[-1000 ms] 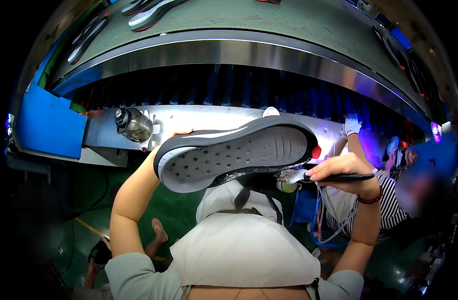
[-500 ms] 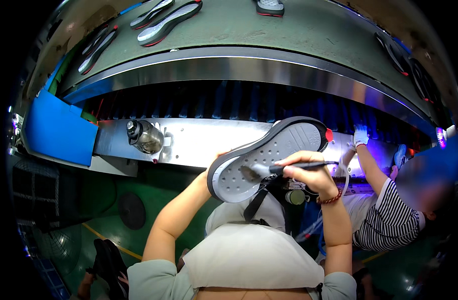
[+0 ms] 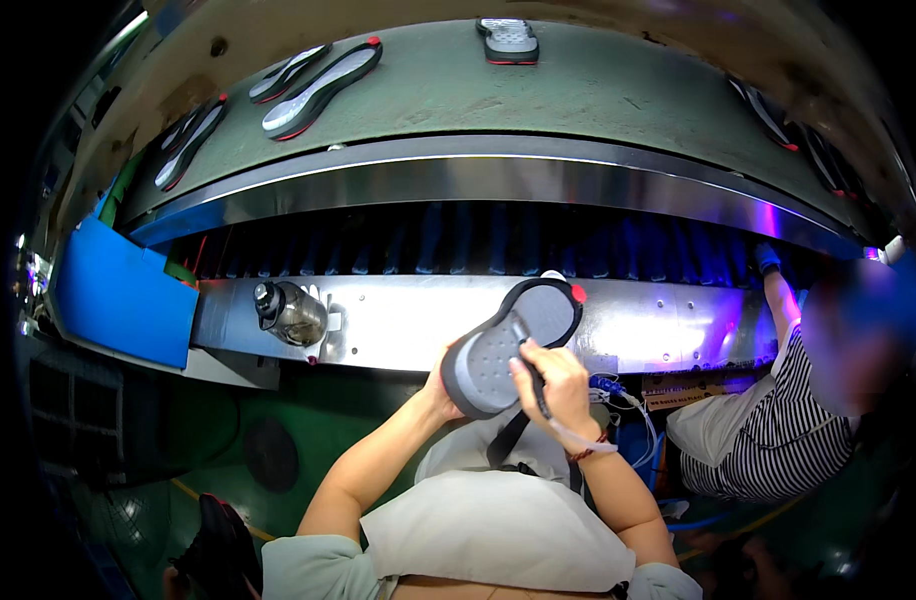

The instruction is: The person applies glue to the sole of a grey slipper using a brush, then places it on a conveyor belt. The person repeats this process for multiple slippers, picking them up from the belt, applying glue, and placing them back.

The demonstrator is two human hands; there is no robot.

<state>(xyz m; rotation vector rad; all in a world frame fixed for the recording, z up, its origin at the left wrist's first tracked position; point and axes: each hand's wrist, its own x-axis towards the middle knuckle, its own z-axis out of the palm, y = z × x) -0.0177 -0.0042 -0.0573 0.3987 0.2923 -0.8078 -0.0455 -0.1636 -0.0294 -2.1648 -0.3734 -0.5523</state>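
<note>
A grey shoe sole (image 3: 508, 345) with a black rim and a red spot at its far end is held tilted in front of me, tread side up. My left hand (image 3: 440, 388) grips its near end from underneath and is mostly hidden behind it. My right hand (image 3: 550, 382) holds a thin dark brush (image 3: 530, 365) whose tip rests on the middle of the sole. A white apron (image 3: 498, 530) covers my lap below.
A steel shelf (image 3: 638, 335) with a clear bottle (image 3: 290, 312) runs ahead. Beyond it a green conveyor belt (image 3: 538, 90) carries several soles (image 3: 318, 88). A blue panel (image 3: 118, 300) is at left. A person in a striped shirt (image 3: 778, 430) works at right.
The view has tilted upward, showing more of the belt. The sole has turned from lying crosswise to pointing away, and my right hand moved from its right end onto its middle.
</note>
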